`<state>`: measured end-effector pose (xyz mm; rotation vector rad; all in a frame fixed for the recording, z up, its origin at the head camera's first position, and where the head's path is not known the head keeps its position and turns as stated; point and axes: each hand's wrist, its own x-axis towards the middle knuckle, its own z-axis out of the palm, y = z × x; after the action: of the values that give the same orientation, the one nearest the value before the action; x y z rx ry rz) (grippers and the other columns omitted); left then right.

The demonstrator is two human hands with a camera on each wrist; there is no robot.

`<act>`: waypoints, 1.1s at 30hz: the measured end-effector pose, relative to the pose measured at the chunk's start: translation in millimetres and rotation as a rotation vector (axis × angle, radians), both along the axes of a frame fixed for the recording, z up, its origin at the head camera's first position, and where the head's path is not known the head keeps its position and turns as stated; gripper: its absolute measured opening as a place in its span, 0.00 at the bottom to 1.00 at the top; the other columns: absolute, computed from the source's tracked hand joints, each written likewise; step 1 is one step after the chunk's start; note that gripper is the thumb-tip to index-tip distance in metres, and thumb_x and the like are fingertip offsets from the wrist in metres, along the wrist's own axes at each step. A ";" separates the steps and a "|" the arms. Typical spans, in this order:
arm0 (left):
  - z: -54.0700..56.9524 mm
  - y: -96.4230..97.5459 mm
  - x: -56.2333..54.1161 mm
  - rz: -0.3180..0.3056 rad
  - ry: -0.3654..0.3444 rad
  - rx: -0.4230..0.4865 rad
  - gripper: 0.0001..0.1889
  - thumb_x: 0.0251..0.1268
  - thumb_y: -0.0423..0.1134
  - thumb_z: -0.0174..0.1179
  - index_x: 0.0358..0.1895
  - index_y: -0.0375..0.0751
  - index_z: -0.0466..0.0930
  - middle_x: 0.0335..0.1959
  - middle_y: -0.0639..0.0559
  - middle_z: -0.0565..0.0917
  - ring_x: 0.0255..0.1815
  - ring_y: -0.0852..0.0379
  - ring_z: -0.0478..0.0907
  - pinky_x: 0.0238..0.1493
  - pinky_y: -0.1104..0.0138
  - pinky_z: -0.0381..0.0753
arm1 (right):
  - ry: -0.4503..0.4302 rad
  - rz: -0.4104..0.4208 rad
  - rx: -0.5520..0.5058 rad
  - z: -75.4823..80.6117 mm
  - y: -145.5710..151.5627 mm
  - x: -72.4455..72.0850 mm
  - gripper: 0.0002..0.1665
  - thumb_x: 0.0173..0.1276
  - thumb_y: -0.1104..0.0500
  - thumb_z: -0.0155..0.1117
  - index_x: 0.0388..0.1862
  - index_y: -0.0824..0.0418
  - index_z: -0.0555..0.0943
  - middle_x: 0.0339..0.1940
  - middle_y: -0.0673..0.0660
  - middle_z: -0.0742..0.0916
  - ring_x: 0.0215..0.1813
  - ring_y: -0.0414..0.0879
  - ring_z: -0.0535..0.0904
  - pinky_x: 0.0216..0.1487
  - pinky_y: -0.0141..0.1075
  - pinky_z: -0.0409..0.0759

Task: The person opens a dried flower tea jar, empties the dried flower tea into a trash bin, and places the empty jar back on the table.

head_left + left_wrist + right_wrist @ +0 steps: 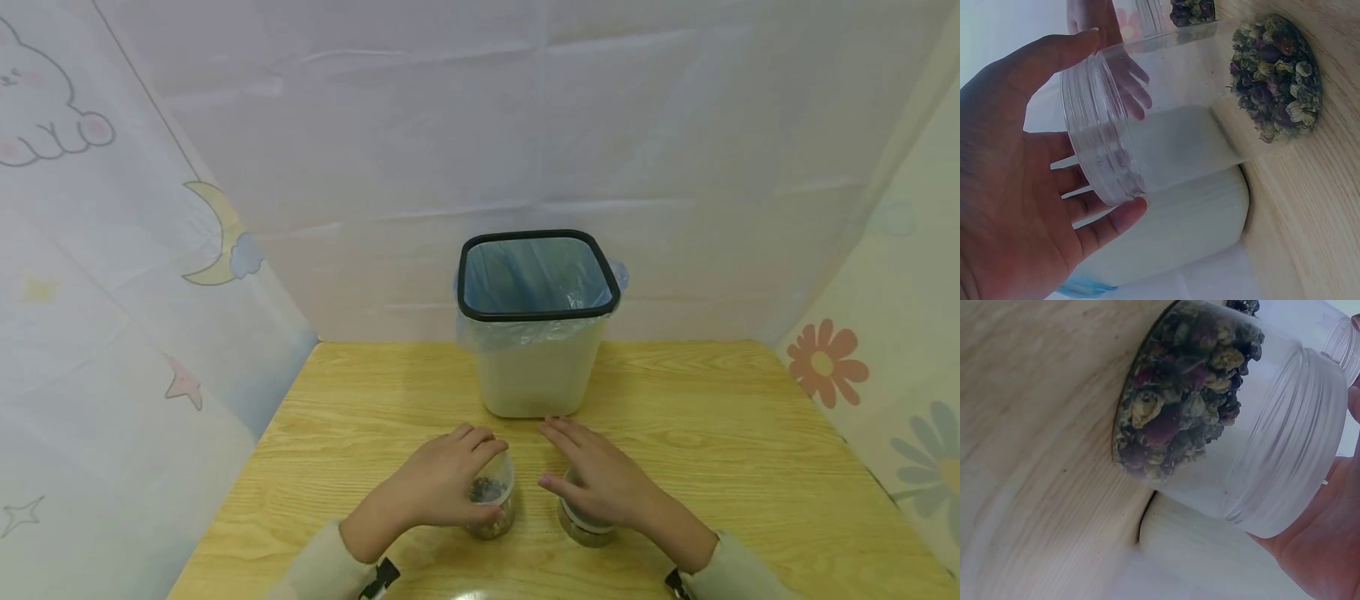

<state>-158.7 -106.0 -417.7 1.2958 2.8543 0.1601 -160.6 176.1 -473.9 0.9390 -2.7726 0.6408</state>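
Observation:
A clear plastic jar (1172, 81) with dried flower buds (1275, 78) at its bottom stands on the table in front of my left hand (450, 479). The left thumb lies at the near side of its rim and the other fingers curve round the far side. A second clear jar (1229, 419), also holding dried buds (1179, 394), stands to the right, partly hidden under my right hand (603, 479). The right fingers reach out nearly straight past that jar, with the thumb spread toward the left. Threaded necks show on both jars.
Behind the hands, a white bin (536, 371) with a black rim and a bluish plastic liner stands on the wooden table (367, 400). Printed cloth (420, 150) hangs at the back and both sides, meeting the table edges.

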 end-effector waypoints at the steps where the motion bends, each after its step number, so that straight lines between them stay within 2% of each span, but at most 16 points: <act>1: 0.8 0.5 -0.1 -0.002 0.004 -0.001 0.41 0.60 0.67 0.65 0.73 0.49 0.69 0.67 0.52 0.74 0.64 0.54 0.74 0.56 0.60 0.82 | -0.001 0.003 -0.001 0.2 -0.4 0.2 0.42 0.73 0.39 0.63 0.79 0.55 0.66 0.76 0.57 0.71 0.76 0.57 0.68 0.68 0.59 0.71; 7: 8.3 2.7 -0.9 -0.018 0.044 -0.001 0.40 0.60 0.66 0.66 0.71 0.48 0.71 0.64 0.51 0.76 0.60 0.55 0.75 0.51 0.62 0.84 | -0.015 0.007 -0.003 1.5 -1.8 1.2 0.42 0.73 0.39 0.62 0.80 0.53 0.64 0.76 0.57 0.71 0.75 0.56 0.68 0.68 0.58 0.72; 13: 24.2 4.0 -3.6 -0.024 0.063 -0.004 0.41 0.61 0.68 0.64 0.72 0.47 0.71 0.65 0.51 0.76 0.61 0.53 0.76 0.50 0.62 0.85 | -0.018 -0.004 0.001 3.1 -3.5 2.7 0.42 0.74 0.37 0.60 0.80 0.53 0.64 0.76 0.58 0.72 0.74 0.56 0.69 0.68 0.57 0.73; 20: 47.8 7.0 -10.0 0.008 0.032 0.029 0.41 0.62 0.69 0.62 0.73 0.50 0.69 0.66 0.51 0.75 0.64 0.52 0.74 0.56 0.58 0.82 | -0.046 -0.015 -0.032 4.9 -7.0 2.0 0.46 0.74 0.35 0.58 0.82 0.55 0.60 0.76 0.58 0.71 0.74 0.58 0.70 0.67 0.59 0.72; 23: 57.4 8.1 -12.3 0.015 0.027 0.040 0.41 0.62 0.69 0.63 0.74 0.52 0.68 0.67 0.51 0.75 0.64 0.52 0.74 0.54 0.57 0.83 | -0.061 -0.016 -0.053 6.6 -8.5 1.8 0.46 0.74 0.35 0.58 0.82 0.54 0.58 0.76 0.58 0.72 0.72 0.58 0.72 0.66 0.59 0.73; 27: 66.7 10.6 -15.6 0.014 0.026 0.039 0.41 0.62 0.68 0.63 0.73 0.52 0.69 0.67 0.52 0.74 0.64 0.53 0.74 0.54 0.58 0.82 | -0.083 -0.010 -0.095 10.4 -10.9 1.1 0.46 0.74 0.37 0.60 0.82 0.54 0.58 0.75 0.57 0.73 0.72 0.57 0.73 0.67 0.57 0.74; 33: 75.5 18.3 -19.1 -0.024 0.033 0.063 0.40 0.62 0.66 0.64 0.73 0.52 0.69 0.66 0.53 0.75 0.66 0.55 0.73 0.62 0.59 0.79 | -0.113 -0.007 -0.156 17.3 -14.6 1.9 0.47 0.74 0.34 0.58 0.81 0.56 0.59 0.76 0.56 0.71 0.73 0.56 0.71 0.67 0.57 0.74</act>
<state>-177.8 -87.7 -342.3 1.3556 2.8826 0.2324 -158.7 161.5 -456.6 0.8856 -2.7708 0.9214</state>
